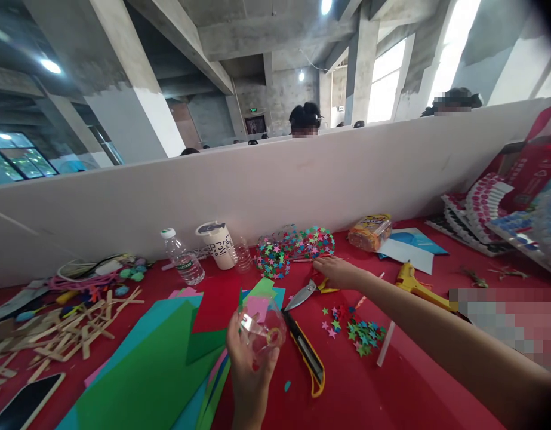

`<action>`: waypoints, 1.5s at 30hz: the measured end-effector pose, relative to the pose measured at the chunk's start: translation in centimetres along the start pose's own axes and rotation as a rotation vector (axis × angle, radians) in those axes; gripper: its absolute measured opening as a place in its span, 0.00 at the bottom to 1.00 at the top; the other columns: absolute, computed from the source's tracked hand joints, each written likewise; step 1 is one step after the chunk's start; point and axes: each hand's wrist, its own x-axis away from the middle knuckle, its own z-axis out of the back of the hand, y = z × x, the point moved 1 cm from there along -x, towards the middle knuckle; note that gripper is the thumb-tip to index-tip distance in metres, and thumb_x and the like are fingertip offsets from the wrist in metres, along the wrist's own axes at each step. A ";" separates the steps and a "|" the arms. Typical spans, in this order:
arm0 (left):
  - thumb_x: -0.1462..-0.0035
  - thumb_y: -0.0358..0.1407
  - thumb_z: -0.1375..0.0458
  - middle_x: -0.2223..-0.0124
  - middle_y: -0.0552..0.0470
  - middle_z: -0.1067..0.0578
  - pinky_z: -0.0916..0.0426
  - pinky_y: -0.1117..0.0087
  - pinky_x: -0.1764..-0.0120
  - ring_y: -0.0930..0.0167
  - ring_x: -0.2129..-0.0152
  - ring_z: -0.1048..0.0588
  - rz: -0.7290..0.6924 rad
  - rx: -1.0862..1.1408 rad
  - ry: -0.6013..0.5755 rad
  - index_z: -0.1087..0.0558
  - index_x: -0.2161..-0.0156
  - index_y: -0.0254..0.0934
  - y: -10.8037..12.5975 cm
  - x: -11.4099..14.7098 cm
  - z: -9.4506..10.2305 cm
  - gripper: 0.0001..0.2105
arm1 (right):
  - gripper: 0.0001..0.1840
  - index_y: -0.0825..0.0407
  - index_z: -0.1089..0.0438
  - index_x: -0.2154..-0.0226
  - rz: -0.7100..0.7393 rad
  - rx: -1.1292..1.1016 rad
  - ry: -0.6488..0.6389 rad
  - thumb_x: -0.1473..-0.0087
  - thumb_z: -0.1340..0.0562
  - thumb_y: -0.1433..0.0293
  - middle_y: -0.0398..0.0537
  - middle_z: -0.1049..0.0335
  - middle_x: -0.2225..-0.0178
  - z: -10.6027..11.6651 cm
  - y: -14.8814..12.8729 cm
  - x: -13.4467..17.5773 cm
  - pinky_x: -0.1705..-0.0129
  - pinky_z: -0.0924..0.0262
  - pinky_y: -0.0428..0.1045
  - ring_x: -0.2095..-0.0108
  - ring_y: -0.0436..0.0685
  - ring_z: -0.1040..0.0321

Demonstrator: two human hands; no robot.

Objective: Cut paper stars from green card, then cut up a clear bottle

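My left hand [252, 358] is wrapped around a clear cut-off piece of plastic bottle [268, 337], held tilted above the table. My right hand [335, 273] reaches far across, palm down, with its fingers bent together; their tips are partly hidden. It is over the red and yellow handles of a pair of scissors [302, 295], and a thin straw [301, 260] ends by its fingertips. What it grips cannot be made out. Between the hands lies a yellow-and-black utility knife [307, 352]. Just beyond the right hand are clear bottle pieces covered in coloured stars [273, 257].
Coloured paper sheets [145, 364] and wooden sticks [89, 322] spread over the left. Loose stars [365, 335] and a yellow glue gun [407, 280] lie by my right forearm. A water bottle [183, 260] and a cup [216, 246] stand before the white partition [257, 185].
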 end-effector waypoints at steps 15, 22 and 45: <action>0.57 0.41 0.32 0.33 0.43 0.50 0.41 0.52 0.44 0.52 0.41 0.41 -0.084 -0.064 -0.326 0.49 0.38 0.48 1.6 4.3 -3.5 0.42 | 0.22 0.49 0.42 0.72 -0.449 -1.132 0.131 0.52 0.38 0.49 0.34 0.41 0.83 -3.4 -10.4 13.5 0.83 0.50 0.43 0.84 0.47 0.44; 0.54 0.36 0.34 0.34 0.44 0.46 0.40 0.54 0.44 0.54 0.41 0.40 0.049 -0.078 -0.489 0.58 0.35 0.53 1.7 4.3 -3.4 0.47 | 0.24 0.50 0.40 0.70 -0.473 -1.340 0.188 0.58 0.32 0.51 0.35 0.37 0.82 -3.5 -10.1 14.1 0.79 0.47 0.44 0.82 0.47 0.43; 0.56 0.26 0.40 0.56 0.48 0.24 0.35 0.66 0.56 0.65 0.58 0.28 0.623 0.334 -0.486 0.26 0.53 0.39 1.7 3.4 -3.8 0.21 | 0.26 0.49 0.43 0.68 -0.528 -1.373 0.235 0.56 0.33 0.50 0.36 0.35 0.80 -3.5 -10.5 14.2 0.80 0.50 0.43 0.82 0.47 0.41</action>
